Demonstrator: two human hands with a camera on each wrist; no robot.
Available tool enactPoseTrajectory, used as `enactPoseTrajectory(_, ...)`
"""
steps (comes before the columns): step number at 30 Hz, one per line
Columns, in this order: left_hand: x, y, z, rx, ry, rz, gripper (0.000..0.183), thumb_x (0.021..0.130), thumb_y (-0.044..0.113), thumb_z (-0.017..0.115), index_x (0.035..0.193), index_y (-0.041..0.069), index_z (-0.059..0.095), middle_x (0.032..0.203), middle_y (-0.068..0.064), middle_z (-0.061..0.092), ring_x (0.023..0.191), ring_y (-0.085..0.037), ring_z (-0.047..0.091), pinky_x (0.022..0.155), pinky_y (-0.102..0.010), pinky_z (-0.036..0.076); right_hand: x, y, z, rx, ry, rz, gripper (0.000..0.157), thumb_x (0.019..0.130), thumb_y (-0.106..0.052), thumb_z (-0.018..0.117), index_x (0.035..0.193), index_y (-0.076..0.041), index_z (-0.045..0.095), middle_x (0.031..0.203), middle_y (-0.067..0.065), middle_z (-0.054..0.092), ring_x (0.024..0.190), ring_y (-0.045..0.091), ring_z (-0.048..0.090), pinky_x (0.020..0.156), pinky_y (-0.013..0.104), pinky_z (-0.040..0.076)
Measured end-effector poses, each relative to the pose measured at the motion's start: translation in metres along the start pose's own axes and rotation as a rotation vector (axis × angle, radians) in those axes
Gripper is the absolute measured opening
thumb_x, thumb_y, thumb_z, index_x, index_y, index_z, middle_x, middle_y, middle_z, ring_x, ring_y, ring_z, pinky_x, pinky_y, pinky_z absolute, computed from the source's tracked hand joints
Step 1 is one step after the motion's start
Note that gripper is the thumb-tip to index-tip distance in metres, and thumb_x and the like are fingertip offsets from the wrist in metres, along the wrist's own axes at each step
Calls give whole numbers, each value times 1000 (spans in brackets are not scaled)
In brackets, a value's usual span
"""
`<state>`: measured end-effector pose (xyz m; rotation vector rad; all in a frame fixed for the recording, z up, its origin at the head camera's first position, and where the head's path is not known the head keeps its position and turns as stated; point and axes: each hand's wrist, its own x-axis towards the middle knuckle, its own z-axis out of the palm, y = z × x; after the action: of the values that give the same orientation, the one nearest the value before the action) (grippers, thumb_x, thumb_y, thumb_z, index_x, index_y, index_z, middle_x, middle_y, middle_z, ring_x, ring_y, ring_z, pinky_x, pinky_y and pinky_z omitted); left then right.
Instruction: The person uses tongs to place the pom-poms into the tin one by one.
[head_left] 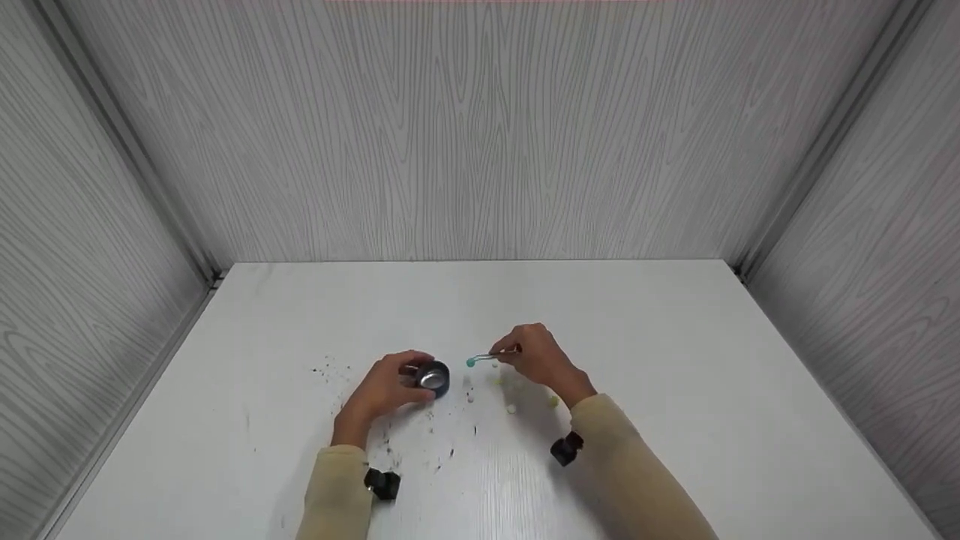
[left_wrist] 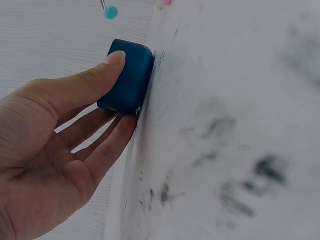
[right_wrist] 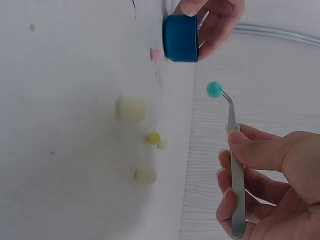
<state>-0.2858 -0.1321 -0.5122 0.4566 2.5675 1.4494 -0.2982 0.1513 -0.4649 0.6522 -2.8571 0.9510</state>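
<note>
My left hand point(head_left: 385, 388) grips a small blue cup point(left_wrist: 131, 75) with a shiny metal inside, thumb on one side and fingers on the other. The cup stands at the tabletop with its mouth up. To its right, my right hand point(head_left: 537, 358) pinches silver tweezers point(right_wrist: 237, 192) with a bent tip. At that tip a small turquoise ball point(right_wrist: 214, 89) is held above the table, a short way right of the cup. In the right wrist view a pink ball point(right_wrist: 156, 54) lies close beside the cup.
Several more small balls lie on the white table point(head_left: 637, 322) below the right hand, among them a yellow ball point(right_wrist: 153, 138) and a large pale ball point(right_wrist: 132, 110). Dark smudges point(left_wrist: 270, 167) mark the tabletop around the left hand. Wood-grained panels point(head_left: 480, 135) enclose the back and sides.
</note>
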Motion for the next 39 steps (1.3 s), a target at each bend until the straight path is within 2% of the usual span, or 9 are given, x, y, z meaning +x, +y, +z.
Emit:
enactPoseTrajectory(10,1,-2,1,-5,-2,1,59,82,7,86,136,7,64,134,-18,68,126,-40,64,110,-57,49,8,-14,13,10,-39,7,17,92,-2,74,103,-9,84,99,6,80,86,14,67,78,33,58)
enactPoseTrajectory(17,0,-2,1,3,15,-20,57,82,8,86,135,10,65,134,-15,68,127,-37,64,110,-56,49,11,-19,22,-1,-33,-48,17,92,0,73,102,-9,84,101,6,81,86,17,68,73,30,56)
enactPoseTrajectory(23,0,0,2,3,31,-30,57,81,7,87,134,10,66,133,-14,68,126,-37,64,110,-56,49,14,-26,27,9,-49,-29,16,93,-2,73,103,-9,84,99,7,80,86,17,68,73,31,57)
enactPoseTrajectory(26,0,0,3,12,36,-26,57,81,8,87,133,11,67,132,-13,69,125,-36,65,110,-57,49,16,-27,30,8,-46,-42,16,93,-2,73,102,-9,84,98,7,80,87,18,69,75,33,58)
enactPoseTrajectory(35,3,-2,1,15,17,6,58,81,8,87,135,9,65,133,-15,68,125,-37,65,110,-57,49,19,-31,39,-5,-54,-54,16,94,-4,73,104,-10,84,100,5,81,88,15,69,75,27,57)
enactPoseTrajectory(39,3,-2,1,20,11,14,58,81,9,87,135,9,65,134,-15,68,126,-37,64,111,-57,48,19,-33,42,-6,-59,-49,15,94,-5,73,104,-9,84,100,6,80,90,17,71,76,29,59)
